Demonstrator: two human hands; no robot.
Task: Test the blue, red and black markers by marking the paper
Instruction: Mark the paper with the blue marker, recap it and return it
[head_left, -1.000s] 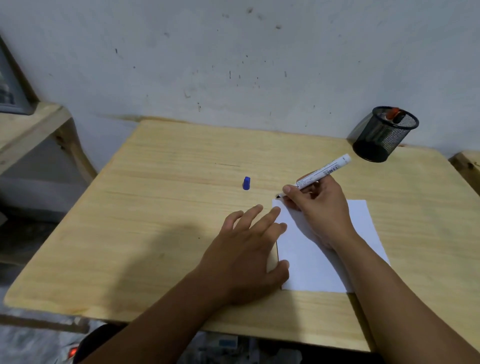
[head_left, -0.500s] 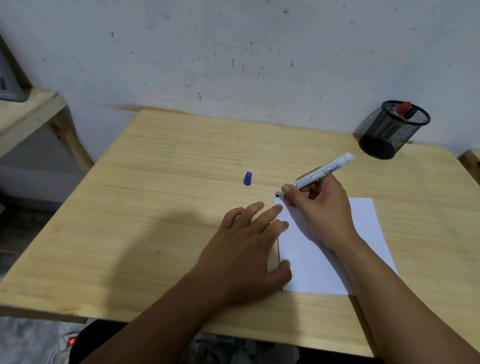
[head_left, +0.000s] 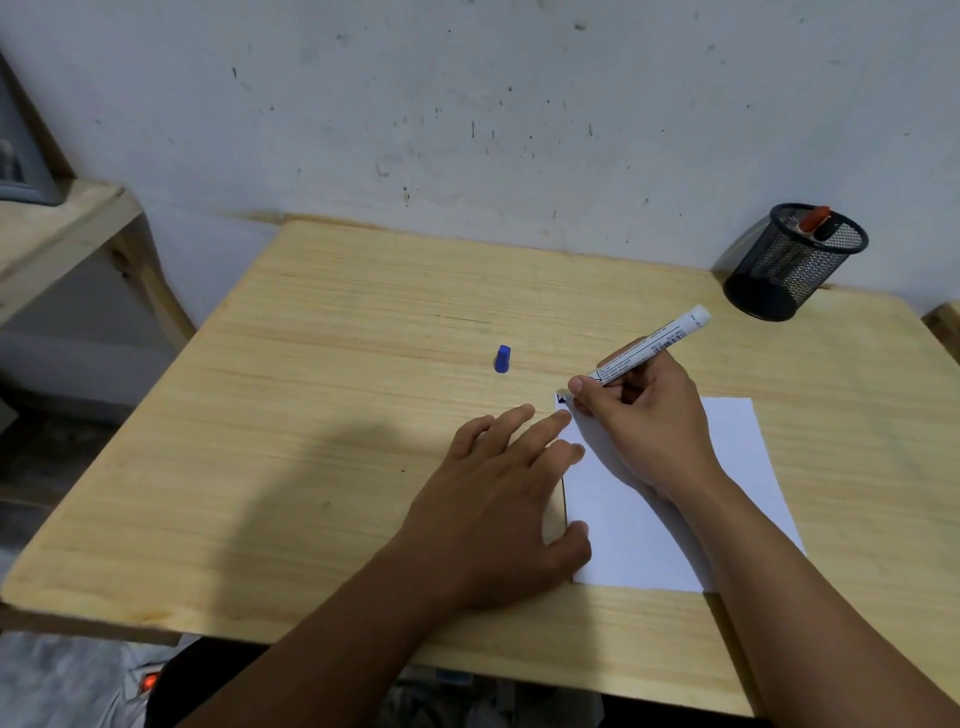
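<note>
The head view looks down on a pale wooden table (head_left: 322, 415) set against a scuffed white wall (head_left: 519, 104).

A white sheet of paper (head_left: 727, 467) lies flat on the near right part of the table. The right hand (head_left: 649, 426) rests on the paper's far left part, its fingers (head_left: 584, 387) clamped together around a white-barrelled marker (head_left: 654, 343). The marker is tilted, its back end pointing far and right above the table, its tip down at the far left corner of the paper, where a small dark mark (head_left: 561, 399) shows. The tip itself is mostly hidden by the fingers, so its colour cannot be told.

The left hand (head_left: 498, 499) lies palm down, fingers spread apart and holding nothing; it rests mostly on the bare wood just left of the paper, with the thumb and the tips of two fingers touching the sheet's left edge.

A small blue cap (head_left: 502, 359) lies alone on the table, beyond the left hand and left of the marker, apart from both.

At the far right corner, by the wall, stands a black mesh pen holder (head_left: 789, 270). Inside it a red marker (head_left: 813, 218) and a black marker (head_left: 831, 228) show at the rim, side by side.

A wooden shelf (head_left: 57, 234) sits at the far left, off the table.
</note>
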